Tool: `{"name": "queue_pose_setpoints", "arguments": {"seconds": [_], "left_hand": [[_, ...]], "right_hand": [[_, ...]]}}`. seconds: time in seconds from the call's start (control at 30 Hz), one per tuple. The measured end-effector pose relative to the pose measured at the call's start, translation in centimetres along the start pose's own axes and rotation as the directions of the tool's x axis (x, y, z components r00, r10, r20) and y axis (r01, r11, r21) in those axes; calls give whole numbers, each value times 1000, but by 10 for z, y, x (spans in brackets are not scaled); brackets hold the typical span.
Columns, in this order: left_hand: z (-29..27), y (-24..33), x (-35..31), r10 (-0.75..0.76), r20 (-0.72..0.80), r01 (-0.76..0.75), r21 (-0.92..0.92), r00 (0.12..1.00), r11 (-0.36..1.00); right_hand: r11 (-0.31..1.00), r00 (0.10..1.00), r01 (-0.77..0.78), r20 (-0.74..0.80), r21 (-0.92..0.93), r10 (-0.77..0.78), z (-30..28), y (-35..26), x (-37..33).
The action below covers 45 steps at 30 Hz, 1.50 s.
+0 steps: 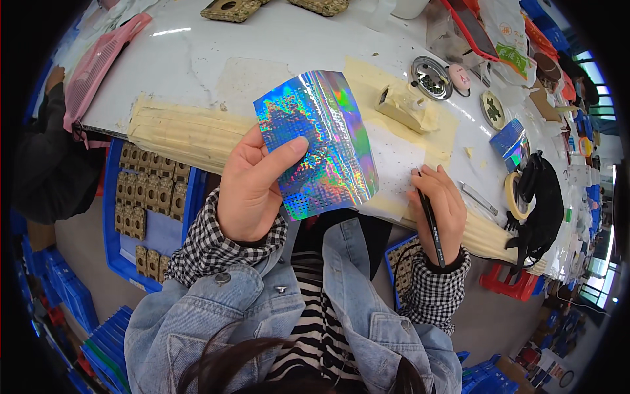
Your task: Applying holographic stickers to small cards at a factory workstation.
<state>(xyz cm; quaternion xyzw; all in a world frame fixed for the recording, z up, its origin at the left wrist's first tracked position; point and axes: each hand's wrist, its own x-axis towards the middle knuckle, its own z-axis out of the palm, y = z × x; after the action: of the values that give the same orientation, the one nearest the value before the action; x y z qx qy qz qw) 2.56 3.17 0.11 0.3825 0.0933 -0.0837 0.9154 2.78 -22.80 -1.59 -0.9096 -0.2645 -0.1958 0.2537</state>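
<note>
Pinched between thumb and fingers of my left hand [252, 184] is a shiny holographic pouch [328, 141], held up over the table's near edge. It gleams blue, green and pink, and the fingers behind it are hidden. To its right, my right hand [441, 203] is closed around a slim black pen [430, 220], whose tip end points toward the table. Below that hand lies a white sheet [397, 154] with small dark specks. A block-shaped holder [401, 108] covered in cream tape stands just beyond the sheet.
Metal tweezers [479, 198], a tape roll [518, 197] and a black bag [543, 203] lie at the right. A round metal dish [432, 77] holds dark bits. Cream padding [190, 134] lines the table edge. At lower left, a blue tray [111, 217] holds several camouflage-patterned pieces.
</note>
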Motion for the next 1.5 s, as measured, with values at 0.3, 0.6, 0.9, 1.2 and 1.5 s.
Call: {"name": "queue_pose_setpoints", "arguments": {"seconds": [0.3, 0.6, 0.9, 1.2, 1.5], "left_hand": [[1, 0, -1, -3, 2, 3, -5, 1000, 1000], [2, -1, -2, -5, 10, 5, -1, 1000, 1000], [1, 0, -3, -3, 1, 3, 21, 1000, 1000], [3, 2, -3, -7, 0, 7, 26, 1000, 1000], [9, -4, -9, -148, 156, 137, 82, 977, 987]], "right_hand": [[981, 992, -119, -27, 156, 125, -5, 4, -1], [998, 998, 14, 61, -59, -10, -5, 3, 5], [1000, 991, 9, 134, -4, -9, -17, 0, 11], [990, 998, -56, 5, 128, 56, -21, 6, 3], [893, 996, 39, -92, 449, 3, -21, -37, 7]]}}
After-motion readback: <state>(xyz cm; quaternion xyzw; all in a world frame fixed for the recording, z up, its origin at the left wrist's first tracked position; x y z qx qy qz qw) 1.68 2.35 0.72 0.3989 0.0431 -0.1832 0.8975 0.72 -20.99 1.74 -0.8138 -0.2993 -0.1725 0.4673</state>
